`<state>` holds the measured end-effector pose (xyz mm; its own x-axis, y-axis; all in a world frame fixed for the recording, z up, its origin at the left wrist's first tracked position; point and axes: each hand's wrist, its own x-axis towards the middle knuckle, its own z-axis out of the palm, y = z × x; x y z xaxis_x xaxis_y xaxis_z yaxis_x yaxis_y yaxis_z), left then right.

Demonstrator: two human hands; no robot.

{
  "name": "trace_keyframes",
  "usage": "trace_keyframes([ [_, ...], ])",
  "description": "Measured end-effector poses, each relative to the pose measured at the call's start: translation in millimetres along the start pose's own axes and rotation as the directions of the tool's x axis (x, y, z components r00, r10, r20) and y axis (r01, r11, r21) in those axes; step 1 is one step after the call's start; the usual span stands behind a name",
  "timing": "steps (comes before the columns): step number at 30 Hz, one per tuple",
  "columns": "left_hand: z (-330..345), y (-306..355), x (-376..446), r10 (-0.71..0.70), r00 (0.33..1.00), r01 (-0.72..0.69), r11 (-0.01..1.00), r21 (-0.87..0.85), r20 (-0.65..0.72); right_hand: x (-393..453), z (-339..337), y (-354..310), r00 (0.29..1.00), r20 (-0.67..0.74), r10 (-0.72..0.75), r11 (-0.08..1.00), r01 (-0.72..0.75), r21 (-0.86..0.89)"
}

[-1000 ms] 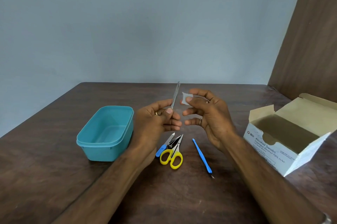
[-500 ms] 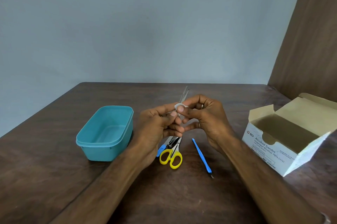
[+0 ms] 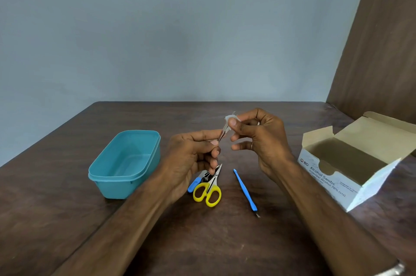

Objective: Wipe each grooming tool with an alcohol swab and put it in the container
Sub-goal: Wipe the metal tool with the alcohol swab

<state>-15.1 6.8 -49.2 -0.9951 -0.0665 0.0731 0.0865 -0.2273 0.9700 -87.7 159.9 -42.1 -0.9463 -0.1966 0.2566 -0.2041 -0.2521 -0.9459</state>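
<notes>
Fingers of both hands are curled and busy. Left hand (image 3: 191,158) pinches the lower end of a thin metal file (image 3: 223,133) between thumb and forefinger, other fingers folded under; the file slants up and to the right. Right hand (image 3: 261,140) pinches a white swab (image 3: 230,117) with thumb and forefinger around the file's upper end, the remaining fingers loosely bent and holding nothing. Whether the swab wraps the tip fully I cannot tell; that spot is blurred.

Working down in size: the table (image 3: 67,197) carries everything. An opened cardboard swab box (image 3: 351,163) sits at the right, flaps up. A teal tub (image 3: 126,163) stands at the left, near the left wrist, and I see no tool inside it. Under the hands lie yellow-handled scissors (image 3: 208,192), touching a clipper (image 3: 203,178) with a blue end; a blue-handled pick (image 3: 245,192) lies just to their right, apart from them.

I judge the step as wiping the first tool, the file, with the whole task barely begun: three tools remain on the table. The next move calls for drawing the swab along the file's full length, both faces, then the left hand carrying it left and lowering it into the tub. Left grip must stay firm while the swab drags, or the file twists loose.
</notes>
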Motion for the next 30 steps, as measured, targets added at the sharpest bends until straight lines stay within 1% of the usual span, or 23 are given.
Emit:
trace_keyframes([
  [9,0.6,0.9,-0.2,-0.015,1.000,0.015,1.000,0.007,0.010,0.7,-1.3,-1.4,0.999,-0.049,0.003,0.999,-0.001,0.047],
  [13,0.0,0.6,0.0,-0.007,1.000,0.007,1.000,0.008,0.017,0.0,-0.6,-1.9,1.000,-0.019,0.023,0.998,-0.022,0.056],
  [22,-3.8,-0.9,1.7,-0.006,1.000,0.006,1.000,0.007,-0.017,-3.6,3.6,0.7,0.991,0.074,0.111,0.993,-0.114,0.034],
  [26,-4.1,-1.4,2.0,-0.009,0.999,0.009,1.000,0.011,-0.032,-4.0,5.1,4.0,0.992,0.075,0.100,0.994,-0.102,0.024],
  [28,-3.0,-2.1,1.8,0.012,0.999,-0.010,0.999,0.045,-0.040,-4.2,5.3,3.9,0.995,0.058,0.086,0.996,-0.087,0.024],
  [30,-1.2,-3.8,2.2,0.067,0.996,-0.058,0.990,0.129,-0.060,-4.7,6.2,3.7,0.997,0.035,0.074,0.997,-0.075,0.033],
])
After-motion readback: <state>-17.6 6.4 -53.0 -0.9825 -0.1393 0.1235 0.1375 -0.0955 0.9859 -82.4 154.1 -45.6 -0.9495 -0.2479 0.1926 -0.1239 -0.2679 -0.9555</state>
